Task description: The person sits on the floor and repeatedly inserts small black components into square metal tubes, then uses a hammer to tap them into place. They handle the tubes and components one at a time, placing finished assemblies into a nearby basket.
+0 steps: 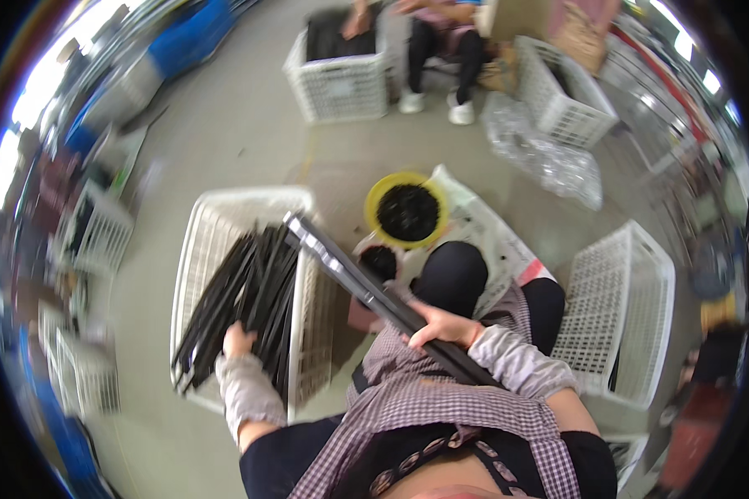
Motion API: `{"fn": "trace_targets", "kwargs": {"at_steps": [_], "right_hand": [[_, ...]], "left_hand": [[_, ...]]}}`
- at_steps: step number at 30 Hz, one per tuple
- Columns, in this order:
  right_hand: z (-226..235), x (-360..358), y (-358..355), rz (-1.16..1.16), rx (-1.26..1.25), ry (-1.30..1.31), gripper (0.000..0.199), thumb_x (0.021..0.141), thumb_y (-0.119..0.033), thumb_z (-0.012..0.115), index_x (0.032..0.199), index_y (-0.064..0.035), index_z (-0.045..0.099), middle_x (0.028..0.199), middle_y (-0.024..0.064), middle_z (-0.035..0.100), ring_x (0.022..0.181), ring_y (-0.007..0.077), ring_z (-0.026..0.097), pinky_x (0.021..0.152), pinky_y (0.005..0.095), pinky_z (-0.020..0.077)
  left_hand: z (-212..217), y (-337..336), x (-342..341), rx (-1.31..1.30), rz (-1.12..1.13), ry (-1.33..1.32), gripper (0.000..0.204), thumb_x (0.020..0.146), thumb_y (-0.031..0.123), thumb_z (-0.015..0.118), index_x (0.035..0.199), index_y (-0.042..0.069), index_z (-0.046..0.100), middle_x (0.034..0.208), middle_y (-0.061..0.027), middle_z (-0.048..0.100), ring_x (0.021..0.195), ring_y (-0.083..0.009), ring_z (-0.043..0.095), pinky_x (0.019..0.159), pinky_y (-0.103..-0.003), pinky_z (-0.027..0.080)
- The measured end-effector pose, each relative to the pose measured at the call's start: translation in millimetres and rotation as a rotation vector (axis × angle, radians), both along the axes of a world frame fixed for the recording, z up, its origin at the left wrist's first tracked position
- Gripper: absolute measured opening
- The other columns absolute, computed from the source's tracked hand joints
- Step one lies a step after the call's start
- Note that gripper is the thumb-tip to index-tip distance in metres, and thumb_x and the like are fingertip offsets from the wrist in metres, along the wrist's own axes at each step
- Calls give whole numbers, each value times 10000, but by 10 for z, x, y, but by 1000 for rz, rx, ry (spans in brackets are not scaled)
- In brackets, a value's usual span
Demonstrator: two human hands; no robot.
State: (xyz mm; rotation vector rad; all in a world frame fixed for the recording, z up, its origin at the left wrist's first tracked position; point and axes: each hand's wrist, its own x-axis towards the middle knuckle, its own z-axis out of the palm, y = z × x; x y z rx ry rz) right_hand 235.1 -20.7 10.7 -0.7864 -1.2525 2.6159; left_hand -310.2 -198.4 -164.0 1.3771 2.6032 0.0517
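Long black bar (366,283) slants across lap, right hand (441,326) clamped around lower half, steadying it. Left hand (240,341) reaches into white crate (193,241), fingers on black strip bundle (241,303) near crate's near edge; grasp unclear. Yellow bowl (406,211) beyond knee.

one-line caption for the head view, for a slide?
Seated person's right hand grips long black bars; left hand reaches into white crate of black strips.

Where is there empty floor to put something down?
Bare grey concrete floor lies between the white plastic crate of long black strips and the far white crate. Around the yellow round bowl of black bits and the knees it is crowded.
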Motion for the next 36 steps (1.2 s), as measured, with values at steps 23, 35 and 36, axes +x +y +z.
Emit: {"fn": "trace_targets", "kwargs": {"at_steps": [23, 35, 36], "right_hand": [[1130, 999, 105, -651, 716, 119, 790, 678, -80, 721, 1371, -28, 346, 1108, 63, 523, 979, 151, 556, 873, 299, 451], [1095, 1586, 71, -668, 1167, -280, 914, 666, -37, 641, 1467, 7, 202, 1270, 243, 512, 1172, 351, 539, 991, 365, 402], [1086, 1573, 161, -733, 1379, -259, 914, 668, -35, 642, 1470, -8, 205, 1220, 253, 547, 1099, 379, 580, 943, 386, 439]], "left_hand": [[3152, 1851, 4324, 712, -294, -1924, 493, 1029, 336, 416, 1390, 3, 377, 1329, -182, 529, 930, -196, 653, 615, -263, 536], [2808, 2687, 5438, 433, -545, -2142, 355, 870, 203, 698, 1099, -12, 533, 1042, -126, 619, 926, -266, 647, 795, -389, 575], [2795, 2775, 5443, 404, -507, -2127, 327, 853, 168, 706, 1067, -14, 539, 991, -124, 627, 885, -260, 651, 770, -384, 576]]}}
